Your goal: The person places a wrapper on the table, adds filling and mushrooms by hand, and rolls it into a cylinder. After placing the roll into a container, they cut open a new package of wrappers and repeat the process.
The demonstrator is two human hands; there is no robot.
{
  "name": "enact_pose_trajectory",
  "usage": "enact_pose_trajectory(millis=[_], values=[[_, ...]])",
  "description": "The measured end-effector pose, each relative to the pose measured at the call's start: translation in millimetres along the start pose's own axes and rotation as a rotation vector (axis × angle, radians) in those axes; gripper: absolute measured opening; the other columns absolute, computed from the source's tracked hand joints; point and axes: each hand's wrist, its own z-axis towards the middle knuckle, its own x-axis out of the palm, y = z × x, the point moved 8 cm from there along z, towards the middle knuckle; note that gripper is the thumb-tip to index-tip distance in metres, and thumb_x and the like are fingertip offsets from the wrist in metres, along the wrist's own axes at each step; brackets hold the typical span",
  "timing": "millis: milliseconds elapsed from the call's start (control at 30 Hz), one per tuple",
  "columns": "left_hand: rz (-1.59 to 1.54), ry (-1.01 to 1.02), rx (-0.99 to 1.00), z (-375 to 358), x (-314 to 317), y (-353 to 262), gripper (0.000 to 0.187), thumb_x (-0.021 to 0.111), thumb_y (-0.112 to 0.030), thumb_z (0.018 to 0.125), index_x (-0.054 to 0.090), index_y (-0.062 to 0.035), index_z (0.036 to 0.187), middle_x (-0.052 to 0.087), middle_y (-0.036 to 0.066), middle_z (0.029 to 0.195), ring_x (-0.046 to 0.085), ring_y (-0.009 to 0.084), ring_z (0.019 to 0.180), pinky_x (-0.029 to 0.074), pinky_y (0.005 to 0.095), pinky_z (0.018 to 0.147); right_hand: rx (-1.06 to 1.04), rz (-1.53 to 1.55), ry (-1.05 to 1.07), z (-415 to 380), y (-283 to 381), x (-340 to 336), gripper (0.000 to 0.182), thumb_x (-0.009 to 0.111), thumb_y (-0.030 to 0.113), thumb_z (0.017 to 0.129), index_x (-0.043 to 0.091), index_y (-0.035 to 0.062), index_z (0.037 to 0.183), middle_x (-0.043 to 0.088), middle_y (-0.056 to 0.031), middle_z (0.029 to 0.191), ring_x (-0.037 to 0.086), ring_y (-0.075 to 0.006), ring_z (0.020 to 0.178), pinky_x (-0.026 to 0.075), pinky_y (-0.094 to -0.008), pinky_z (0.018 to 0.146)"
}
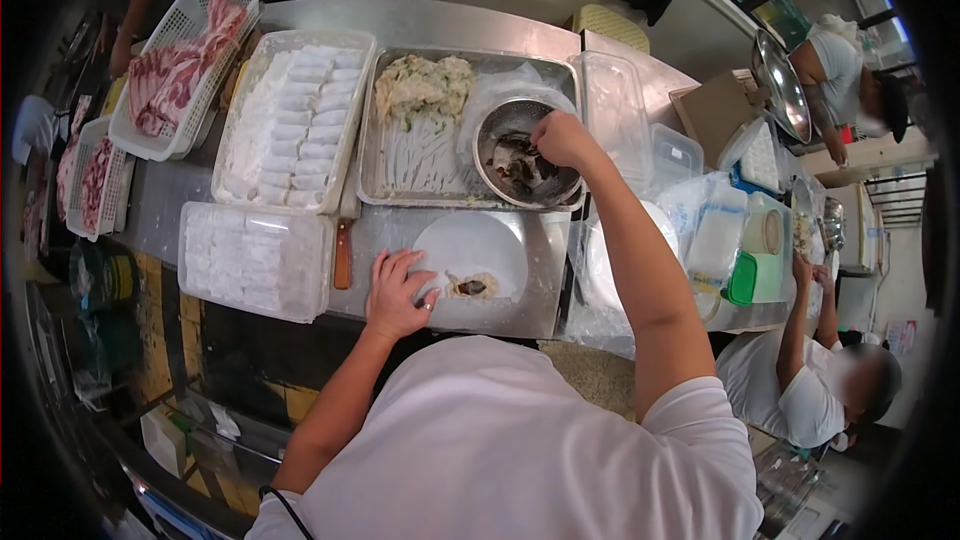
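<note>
My left hand [400, 292] lies on the steel table with its fingers spread, at the left edge of a round white wrapper [480, 248]. On the wrapper's lower part sits a small mound of pale filling with a dark piece on it [470, 286]. My right hand [563, 139] reaches into a steel bowl [500, 189] of dark pieces, fingers pinched together; what they hold is too small to name. The bowl stands in the right part of a metal tray [368, 158], beside a pile of pale filling [424, 87].
Left are a tub of floured white rolls [310, 125], a lidded box [255, 260], a knife handle [343, 255] and a basket of raw meat [180, 80]. Clear containers [614, 105] and plastic bags stand right. Other people [800, 380] are at the right and upper left.
</note>
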Motion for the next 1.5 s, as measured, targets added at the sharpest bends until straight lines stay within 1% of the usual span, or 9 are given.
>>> enact_pose_trajectory(millis=[267, 467, 667, 767, 867, 1067, 1267, 1367, 1500], values=[[-0.003, -0.001, 0.001, 0, -1, 0, 0.03, 0.085, -0.024, 0.081, 0.08, -0.0155, 0.11, 0.065, 0.009, 0.141, 0.056, 0.0344, 0.141, 0.031, 0.0616, 0.127, 0.069, 0.145, -0.192, -7, -15, -30, 0.023, 0.072, 0.008, 0.082, 0.086, 0.004, 0.1, 0.081, -0.0237, 0.094, 0.08, -0.0353, 0.09, 0.063, -0.0414, 0.086], [-0.011, -0.008, 0.007, 0, -2, -2, 0.03, 0.085, -0.023, 0.081, 0.08, -0.0155, 0.11, 0.065, 0.009, 0.141, 0.056, 0.0343, 0.141, 0.031, 0.0619, 0.127, 0.071, 0.192, -0.256, -13, -13, -26, 0.025, 0.068, 0.003, 0.083, 0.085, 0.0026, 0.101, 0.079, -0.0273, 0.097, 0.079, -0.0414, 0.097, 0.062, -0.048, 0.091], [-0.015, -0.014, 0.008, -1, -1, 1, 0.03, 0.085, -0.023, 0.081, 0.08, -0.0151, 0.109, 0.065, 0.01, 0.141, 0.056, 0.0342, 0.141, 0.03, 0.0618, 0.127, -0.179, -0.253, -0.2, -12, 3, 29, 0.032, 0.066, 0.003, 0.085, 0.082, 0.0023, 0.112, 0.078, -0.0243, 0.114, 0.075, -0.0408, 0.112, 0.061, -0.0493, 0.1], [-0.022, -0.016, 0.006, -2, -1, 0, 0.03, 0.085, -0.023, 0.081, 0.08, -0.0149, 0.109, 0.065, 0.01, 0.141, 0.056, 0.0342, 0.141, 0.03, 0.0617, 0.128, -0.1, -0.329, -0.11, -15, 9, 27, 0.027, 0.066, 0.006, 0.087, 0.081, 0.0004, 0.11, 0.075, -0.0251, 0.119, 0.073, -0.0395, 0.117, 0.06, -0.0494, 0.102], [-0.023, -0.012, 0.005, -1, -2, -1, 0.029, 0.085, -0.022, 0.081, 0.08, -0.0148, 0.109, 0.065, 0.01, 0.141, 0.056, 0.0341, 0.141, 0.03, 0.0617, 0.128, -0.053, -0.436, -0.05, -12, 4, 32, 0.023, 0.076, 0.013, 0.089, 0.081, 0.003, 0.109, 0.078, -0.0223, 0.119, 0.076, -0.0378, 0.114, 0.063, -0.0475, 0.099], [-0.015, -0.015, 0.019, -2, 0, 0, 0.033, 0.087, -0.022, 0.079, 0.079, -0.0151, 0.11, 0.065, 0.01, 0.142, 0.056, 0.036, 0.14, 0.032, 0.0624, 0.126, -0.015, -0.446, -0.111, -5, -2, 25, 0.021, 0.074, 0.013, 0.089, 0.083, 0.0017, 0.104, 0.082, -0.0223, 0.105, 0.08, -0.0397, 0.1, 0.064, -0.0499, 0.093], [-0.01, -0.015, 0.017, -2, 0, 0, 0.031, 0.085, -0.023, 0.081, 0.08, -0.0152, 0.11, 0.065, 0.01, 0.142, 0.055, 0.0341, 0.141, 0.03, 0.0617, 0.127, -0.016, 0.158, -0.194, 0, -13, -18, 0.025, 0.076, 0.02, 0.095, 0.08, -0.0034, 0.102, 0.082, -0.0215, 0.098, 0.08, -0.0325, 0.084, 0.064, -0.0439, 0.078], [-0.011, -0.011, 0.013, -1, 0, 0, 0.031, 0.085, -0.023, 0.081, 0.08, -0.0153, 0.11, 0.065, 0.01, 0.142, 0.055, 0.0341, 0.142, 0.03, 0.0616, 0.128, 0.177, 0.837, 0.072, -6, -19, -10, 0.026, 0.072, 0.024, 0.105, 0.077, -0.0016, 0.105, 0.08, -0.014, 0.095, 0.07, -0.021, 0.072, 0.06, -0.0376, 0.068], [-0.01, -0.005, 0.005, -1, 0, 0, 0.031, 0.085, -0.023, 0.081, 0.08, -0.0153, 0.11, 0.065, 0.01, 0.142, 0.055, 0.0341, 0.142, 0.03, 0.0615, 0.128, 0.176, 1.182, 0.189, -26, -4, -10, 0.023, 0.064, 0.022, 0.113, 0.074, 0.0014, 0.11, 0.075, -0.0069, 0.093, 0.06, -0.0144, 0.072, 0.056, -0.0325, 0.065]])
